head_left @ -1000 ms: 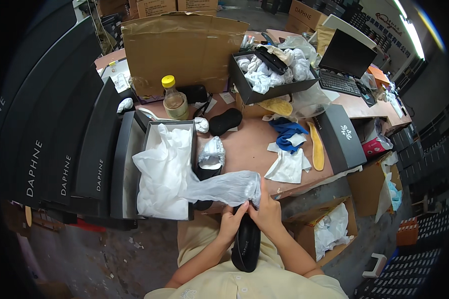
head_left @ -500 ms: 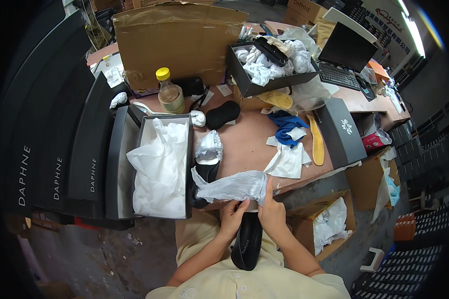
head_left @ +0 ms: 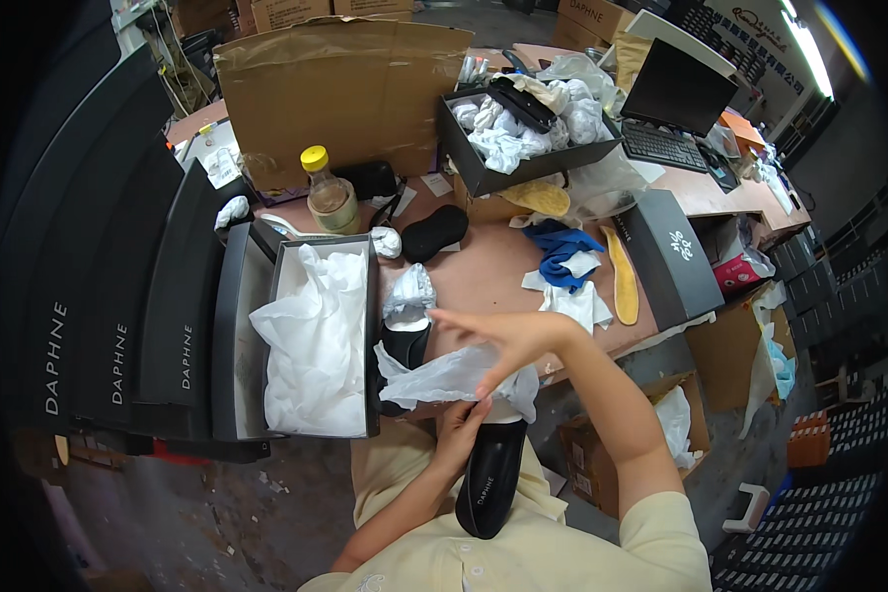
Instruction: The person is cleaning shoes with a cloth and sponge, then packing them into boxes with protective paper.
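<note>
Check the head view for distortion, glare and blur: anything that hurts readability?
Head view: strong fisheye bending, with the stacked black shoe boxes curving at the left rim and dark vignette corners; a ceiling light strip glares top right; the right hand looks slightly motion-blurred; the table centre is evenly lit and sharp.

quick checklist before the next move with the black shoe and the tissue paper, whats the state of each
1. Left hand has a grip on the black shoe at its opening: ok.
2. Right hand holds the crumpled white tissue paper above the shoe: ok, though the fingers are spread and the hold looks loose.
3. Paper inside the shoe: cannot tell, the hands hide the opening.
4. Open black shoebox lined with white paper is beside the left hand, with no shoe showing in it: ok.
5. Second black shoe stuffed with white paper lies on the brown table next to the box: ok.
</note>
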A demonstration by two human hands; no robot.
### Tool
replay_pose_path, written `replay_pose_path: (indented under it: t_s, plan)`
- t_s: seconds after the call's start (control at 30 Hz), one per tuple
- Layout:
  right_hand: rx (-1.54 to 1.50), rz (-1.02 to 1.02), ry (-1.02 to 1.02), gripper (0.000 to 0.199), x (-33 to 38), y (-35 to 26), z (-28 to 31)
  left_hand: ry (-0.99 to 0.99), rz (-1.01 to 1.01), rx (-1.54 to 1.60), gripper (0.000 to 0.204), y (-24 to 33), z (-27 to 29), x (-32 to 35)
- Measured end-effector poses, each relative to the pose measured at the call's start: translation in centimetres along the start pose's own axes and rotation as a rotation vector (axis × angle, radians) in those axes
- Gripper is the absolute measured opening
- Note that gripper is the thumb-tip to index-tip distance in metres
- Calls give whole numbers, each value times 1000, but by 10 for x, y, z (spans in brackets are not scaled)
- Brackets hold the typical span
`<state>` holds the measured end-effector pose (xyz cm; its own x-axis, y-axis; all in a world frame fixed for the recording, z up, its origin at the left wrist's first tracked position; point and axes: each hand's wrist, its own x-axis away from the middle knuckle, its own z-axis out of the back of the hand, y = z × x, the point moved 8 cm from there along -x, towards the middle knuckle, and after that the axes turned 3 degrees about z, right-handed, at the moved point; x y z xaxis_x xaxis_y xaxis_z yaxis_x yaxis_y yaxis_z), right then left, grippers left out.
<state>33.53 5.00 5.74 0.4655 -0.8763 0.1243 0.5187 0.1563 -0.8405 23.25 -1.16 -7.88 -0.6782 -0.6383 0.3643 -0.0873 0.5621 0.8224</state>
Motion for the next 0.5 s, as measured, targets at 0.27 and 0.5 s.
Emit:
replay_pose_path:
  t_s: [0.27,0.5]
  plan:
    - [541,56,389,51,16,-80,-45,-118,-51,58,44,5,20,3]
    - [154,-333,1092,18,92,-26,-90,-67,-20,171,47,18,13,0]
